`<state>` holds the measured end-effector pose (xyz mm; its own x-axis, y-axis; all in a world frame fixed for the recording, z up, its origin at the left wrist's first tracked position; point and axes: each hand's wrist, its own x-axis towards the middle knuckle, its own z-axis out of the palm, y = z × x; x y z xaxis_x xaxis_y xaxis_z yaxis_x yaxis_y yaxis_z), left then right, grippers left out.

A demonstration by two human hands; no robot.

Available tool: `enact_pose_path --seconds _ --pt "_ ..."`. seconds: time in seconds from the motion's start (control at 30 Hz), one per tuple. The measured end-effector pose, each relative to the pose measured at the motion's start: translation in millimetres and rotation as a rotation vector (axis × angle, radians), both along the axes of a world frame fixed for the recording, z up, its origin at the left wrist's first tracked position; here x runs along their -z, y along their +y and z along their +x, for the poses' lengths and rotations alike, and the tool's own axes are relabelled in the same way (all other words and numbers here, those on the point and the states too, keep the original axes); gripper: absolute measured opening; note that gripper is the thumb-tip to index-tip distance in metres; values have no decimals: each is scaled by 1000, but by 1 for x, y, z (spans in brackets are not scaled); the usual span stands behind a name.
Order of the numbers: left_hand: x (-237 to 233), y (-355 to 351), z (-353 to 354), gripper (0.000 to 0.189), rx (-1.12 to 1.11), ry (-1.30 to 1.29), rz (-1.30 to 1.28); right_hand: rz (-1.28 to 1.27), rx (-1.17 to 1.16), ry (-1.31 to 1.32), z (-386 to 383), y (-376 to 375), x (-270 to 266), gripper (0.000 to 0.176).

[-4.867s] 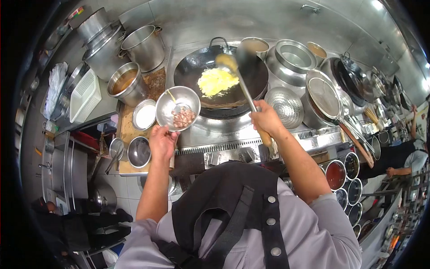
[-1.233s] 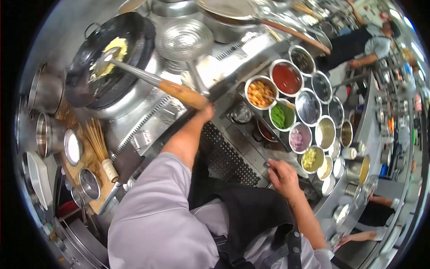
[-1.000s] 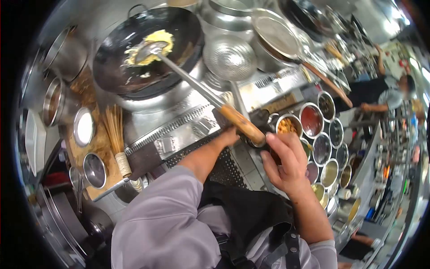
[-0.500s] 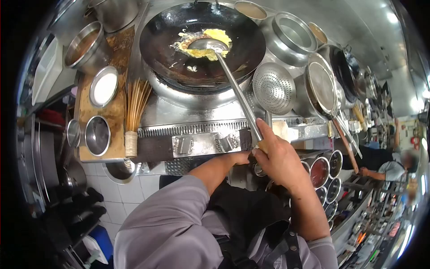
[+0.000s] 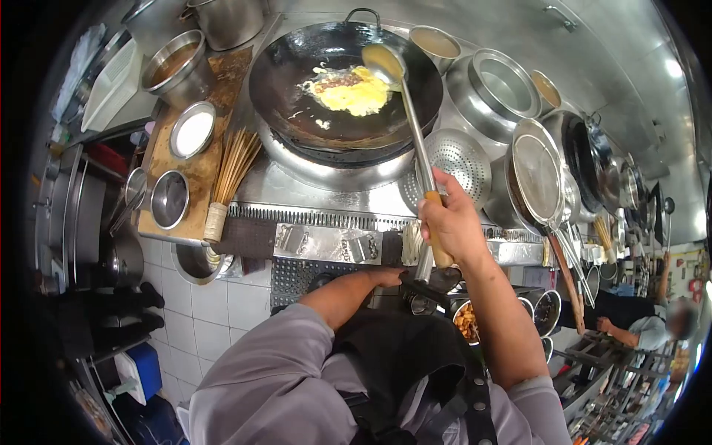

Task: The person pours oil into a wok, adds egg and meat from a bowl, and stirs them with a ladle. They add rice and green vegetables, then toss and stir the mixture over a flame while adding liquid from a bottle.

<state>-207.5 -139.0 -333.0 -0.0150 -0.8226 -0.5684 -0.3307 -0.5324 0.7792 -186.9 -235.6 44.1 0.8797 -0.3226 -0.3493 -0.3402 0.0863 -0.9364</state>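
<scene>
My right hand is wrapped round the wooden handle of a long ladle. The ladle's bowl is tilted at the right side of a black wok, beside the egg. Yellow, partly set egg lies in the wok with a browner patch in its middle and loose bits around it. My left hand is low at the stove's front edge, by the metal control panel. Its fingers are small in view, and whether they grip anything does not show.
A perforated strainer lies right of the wok, near a mesh sieve. On the left, a wooden board carries metal bowls and a bamboo brush. Several containers, one with brown pieces, stand below right. Another person is at far right.
The ladle has lifted off the egg and shifted to the wok's right side, its bowl turned over. My right hand has risen with it. The view has shifted slightly.
</scene>
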Motion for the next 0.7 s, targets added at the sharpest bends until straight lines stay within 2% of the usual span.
enact_pose_path --seconds 0.03,0.1,0.23,0.27,0.3,0.33,0.4,0.47,0.5,0.53,0.57,0.6,0.63,0.67,0.7 --pt "4 2 -3 77 -16 -1 5 102 -34 -22 2 -2 -2 65" --pt "2 6 -2 72 -38 -24 -102 140 -70 -20 1 1 -8 67" --pt "-13 8 -5 68 -38 -41 -125 296 -129 -32 -2 -5 -5 65" --pt "-16 8 -9 63 65 -58 -208 355 -138 -10 -2 -11 -6 63" --pt "-19 8 -9 59 172 -78 -290 310 -162 3 2 -23 -4 60" --pt "-48 16 -5 59 170 -88 -282 316 -168 -7 9 -28 -7 60" --pt "-167 45 10 43 -59 198 -255 -115 -174 38 26 -37 -11 61" --pt "-243 67 42 30 -146 -175 -562 -137 -186 -7 42 -44 1 62" --pt "-290 81 56 25 -379 -248 -549 -153 -216 -22 47 -45 8 62" --pt "-309 96 79 26 -565 -387 -799 -170 -246 -33 47 -42 9 63" --pt "-333 104 104 29 -706 -663 -953 -220 -280 -18 40 -36 4 63" --pt "-364 111 129 30 -712 -1051 -976 -222 -266 -27 28 -35 -1 63" --pt "-379 112 151 21 -776 -1239 -1028 -237 -336 -5 11 -38 -6 63" --pt "-376 114 166 21 -759 -1241 -1046 -253 -406 17 -7 -40 -11 63" --pt "-362 116 182 18 -658 -1175 -820 -246 -415 24 -28 -40 -20 63"
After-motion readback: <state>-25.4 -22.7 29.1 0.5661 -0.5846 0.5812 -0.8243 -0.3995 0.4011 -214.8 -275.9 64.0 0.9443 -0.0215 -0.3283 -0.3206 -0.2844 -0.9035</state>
